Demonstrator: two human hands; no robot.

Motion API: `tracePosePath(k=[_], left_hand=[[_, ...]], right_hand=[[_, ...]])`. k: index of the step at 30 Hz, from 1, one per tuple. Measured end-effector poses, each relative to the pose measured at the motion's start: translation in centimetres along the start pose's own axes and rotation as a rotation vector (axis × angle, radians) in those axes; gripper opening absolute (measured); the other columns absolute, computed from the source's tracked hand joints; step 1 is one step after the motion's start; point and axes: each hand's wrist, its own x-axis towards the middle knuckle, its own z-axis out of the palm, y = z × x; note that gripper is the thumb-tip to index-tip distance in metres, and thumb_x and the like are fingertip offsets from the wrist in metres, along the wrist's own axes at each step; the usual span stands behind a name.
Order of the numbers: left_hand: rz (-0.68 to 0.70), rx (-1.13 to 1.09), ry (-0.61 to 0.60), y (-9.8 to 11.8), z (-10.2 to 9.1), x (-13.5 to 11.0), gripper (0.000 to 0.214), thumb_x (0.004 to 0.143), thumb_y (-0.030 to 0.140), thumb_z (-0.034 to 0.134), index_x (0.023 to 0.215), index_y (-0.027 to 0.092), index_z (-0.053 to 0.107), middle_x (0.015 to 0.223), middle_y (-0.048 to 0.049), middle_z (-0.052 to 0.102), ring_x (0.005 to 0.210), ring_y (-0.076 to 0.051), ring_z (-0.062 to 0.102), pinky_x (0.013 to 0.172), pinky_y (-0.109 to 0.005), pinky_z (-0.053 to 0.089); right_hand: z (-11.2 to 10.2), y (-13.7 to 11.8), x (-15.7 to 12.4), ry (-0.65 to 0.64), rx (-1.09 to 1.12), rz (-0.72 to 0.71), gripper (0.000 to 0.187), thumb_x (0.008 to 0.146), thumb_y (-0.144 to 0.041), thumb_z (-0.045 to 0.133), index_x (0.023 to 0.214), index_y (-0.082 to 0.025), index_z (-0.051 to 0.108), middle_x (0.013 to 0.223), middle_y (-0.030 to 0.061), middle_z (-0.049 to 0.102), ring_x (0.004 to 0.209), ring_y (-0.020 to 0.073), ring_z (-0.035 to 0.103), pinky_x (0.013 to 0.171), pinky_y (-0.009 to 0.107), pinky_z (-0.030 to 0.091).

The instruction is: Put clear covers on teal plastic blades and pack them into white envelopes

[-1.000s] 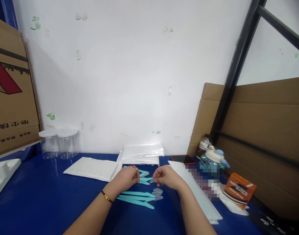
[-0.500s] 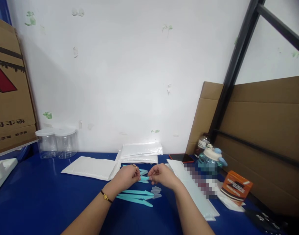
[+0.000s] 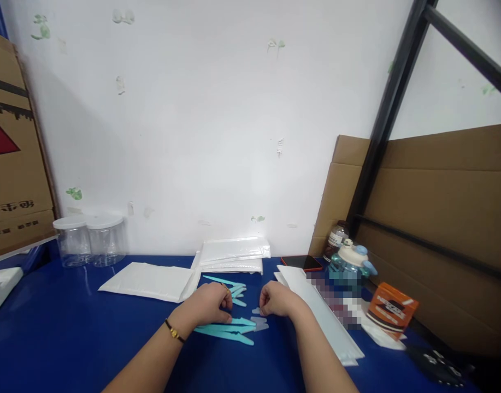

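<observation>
My left hand (image 3: 207,307) rests low on the blue table (image 3: 70,333) with its fingers curled, thumb pressed on a teal plastic stick (image 3: 234,322) at the top of a small pile of teal sticks (image 3: 228,332). More teal sticks (image 3: 233,285) lie just beyond its knuckles. My right hand (image 3: 277,300) is curled a short way to the right, its fingertips pinched at a small clear cap (image 3: 256,311). Other clear caps (image 3: 260,324) lie on the table between the hands, at the ends of the piled sticks.
White padded envelopes (image 3: 149,281) and a stack of them (image 3: 234,254) lie behind the hands. Long white sheets (image 3: 316,311) run along the right. A phone (image 3: 301,262), water bottle (image 3: 348,267), orange box (image 3: 392,314), two clear jars (image 3: 88,240) and cardboard (image 3: 438,218) ring the space.
The hands were raised and joined, fitting a clear cap on a teal stick. They have parted and dropped to the table, the left by the stick pile and the right at the caps.
</observation>
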Motion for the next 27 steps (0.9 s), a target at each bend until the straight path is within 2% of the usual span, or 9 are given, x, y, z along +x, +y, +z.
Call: tracePosePath(k=[2, 4, 8, 11, 14, 18, 20, 24, 27], left_hand=[[-0.027, -0.002, -0.063, 0.3, 0.1, -0.2, 0.014, 0.063, 0.032, 0.064, 0.074, 0.024, 0.066, 0.076, 0.0019, 0.064, 0.066, -0.015, 0.056, 0.052, -0.023, 0.033], [-0.046, 0.018, -0.067, 0.4, 0.2, -0.2, 0.008, 0.065, 0.028, 0.061, 0.07, 0.023, 0.065, 0.072, 0.0016, 0.065, 0.063, -0.014, 0.056, 0.051, -0.023, 0.031], [0.001, 0.047, 0.034, 0.0, 0.3, 0.2, 0.009, 0.069, 0.023, 0.055, 0.072, 0.022, 0.063, 0.073, 0.0004, 0.065, 0.067, -0.015, 0.056, 0.055, -0.023, 0.032], [-0.001, 0.038, 0.099, -0.4, 0.0, 0.5, 0.012, 0.075, 0.023, 0.049, 0.076, 0.021, 0.061, 0.072, -0.0001, 0.064, 0.067, -0.015, 0.055, 0.056, -0.023, 0.032], [-0.029, 0.034, 0.117, -0.5, -0.4, 0.6, 0.012, 0.077, 0.025, 0.048, 0.078, 0.021, 0.059, 0.07, 0.0, 0.063, 0.065, -0.015, 0.054, 0.056, -0.023, 0.031], [-0.029, 0.026, 0.107, -0.5, -0.5, 0.4, 0.012, 0.078, 0.027, 0.048, 0.077, 0.02, 0.057, 0.071, -0.0007, 0.062, 0.067, -0.015, 0.054, 0.058, -0.024, 0.032], [-0.032, -0.013, 0.113, -0.6, -0.4, 0.3, 0.014, 0.08, 0.03, 0.045, 0.079, 0.02, 0.055, 0.073, -0.0014, 0.061, 0.068, -0.016, 0.055, 0.059, -0.024, 0.033], [-0.026, -0.231, 0.096, -0.6, -0.2, 0.2, 0.022, 0.087, 0.037, 0.033, 0.09, 0.019, 0.046, 0.074, -0.0004, 0.06, 0.063, -0.014, 0.053, 0.058, -0.024, 0.037], [0.004, -0.273, 0.149, -0.5, -0.4, 0.3, 0.024, 0.088, 0.041, 0.033, 0.088, 0.02, 0.044, 0.071, 0.002, 0.054, 0.062, -0.013, 0.049, 0.058, -0.024, 0.037]], right_hand=[[0.2, 0.0, 0.1, 0.005, -0.028, 0.006, 0.006, 0.051, -0.016, 0.069, 0.054, -0.018, 0.065, 0.058, 0.0003, 0.063, 0.054, 0.0129, 0.055, 0.045, 0.02, 0.037], [0.2, -0.1, 0.2, 0.01, -0.052, 0.006, 0.006, 0.051, -0.016, 0.069, 0.054, -0.018, 0.064, 0.058, 0.0007, 0.063, 0.053, 0.0131, 0.055, 0.045, 0.02, 0.037], [-0.2, 0.0, -0.1, 0.051, 0.039, 0.016, 0.006, 0.058, -0.012, 0.061, 0.061, -0.017, 0.061, 0.055, -0.0003, 0.061, 0.046, 0.0115, 0.055, 0.043, 0.019, 0.038], [-0.7, 0.2, -0.2, 0.074, 0.188, -0.053, 0.011, 0.062, -0.008, 0.055, 0.067, -0.017, 0.06, 0.058, -0.0007, 0.062, 0.045, 0.01, 0.055, 0.044, 0.018, 0.04], [-0.9, 0.3, -0.1, 0.075, 0.25, -0.14, 0.009, 0.063, -0.009, 0.057, 0.068, -0.016, 0.061, 0.06, -0.0008, 0.062, 0.048, 0.0093, 0.056, 0.046, 0.017, 0.042], [-0.8, 0.3, 0.1, 0.062, 0.266, -0.159, 0.006, 0.064, -0.011, 0.06, 0.068, -0.015, 0.061, 0.06, -0.0013, 0.061, 0.048, 0.0089, 0.055, 0.046, 0.017, 0.042], [-0.7, 0.2, 0.1, 0.063, 0.265, -0.157, 0.006, 0.064, -0.012, 0.061, 0.069, -0.015, 0.062, 0.06, -0.0012, 0.061, 0.048, 0.0088, 0.055, 0.046, 0.017, 0.041], [-0.8, 0.2, 0.1, 0.11, 0.265, -0.169, 0.005, 0.065, -0.013, 0.061, 0.07, -0.016, 0.062, 0.058, -0.0015, 0.06, 0.048, 0.009, 0.055, 0.046, 0.017, 0.04], [-0.9, 0.1, 0.1, 0.132, 0.279, -0.151, 0.006, 0.066, -0.015, 0.063, 0.071, -0.015, 0.063, 0.057, -0.0018, 0.059, 0.047, 0.0088, 0.054, 0.047, 0.018, 0.04]])
